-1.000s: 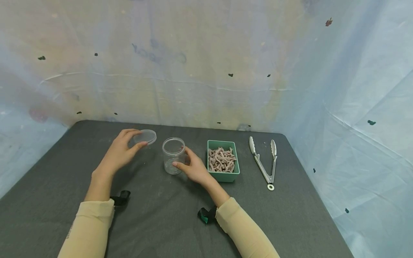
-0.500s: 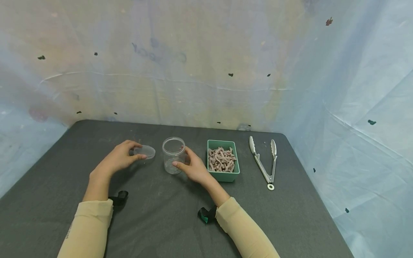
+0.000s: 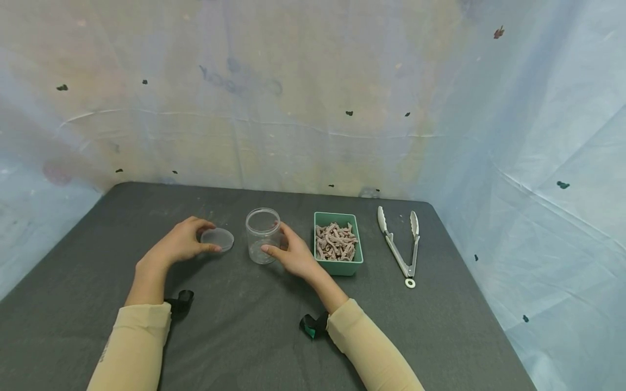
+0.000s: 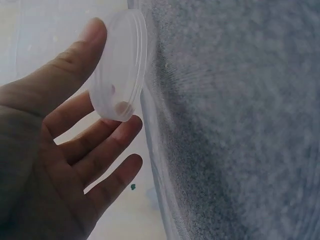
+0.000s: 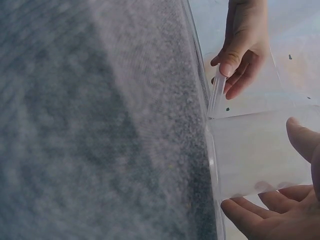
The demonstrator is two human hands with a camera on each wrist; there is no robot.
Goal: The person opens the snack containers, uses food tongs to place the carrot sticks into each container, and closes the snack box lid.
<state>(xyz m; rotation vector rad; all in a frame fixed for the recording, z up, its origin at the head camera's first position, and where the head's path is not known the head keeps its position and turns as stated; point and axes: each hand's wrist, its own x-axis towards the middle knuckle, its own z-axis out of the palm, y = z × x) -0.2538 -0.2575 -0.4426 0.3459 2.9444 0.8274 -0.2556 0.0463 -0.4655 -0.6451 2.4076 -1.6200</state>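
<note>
My left hand (image 3: pixel 181 241) pinches a round clear plastic lid (image 3: pixel 219 239) at its left edge, thumb and fingers on its rim. The lid lies low over the table, left of the jar; in the left wrist view the same lid (image 4: pixel 122 60) appears edge-on beside the cloth. A clear, empty plastic jar (image 3: pixel 261 239) stands upright with its mouth uncovered. My right hand (image 3: pixel 298 258) grips it from the right side, thumb in front and fingers behind, partly hidden by the wall. From the right wrist, the jar (image 5: pixel 260 150) sits between thumb and fingers.
Right of the jar is a green rectangular container (image 3: pixel 342 269) filled with greyish-brown strips (image 3: pixel 336 241). Metal tongs (image 3: pixel 403 255) lie spread farther right. Dark cloth covers the table (image 3: pixel 244 336), and plastic sheeting (image 3: pixel 293 98) hangs behind and at the sides.
My left hand has brought the lid down and toward me, close to the table, and tilted it flatter. My right hand and the jar have stayed where they were.
</note>
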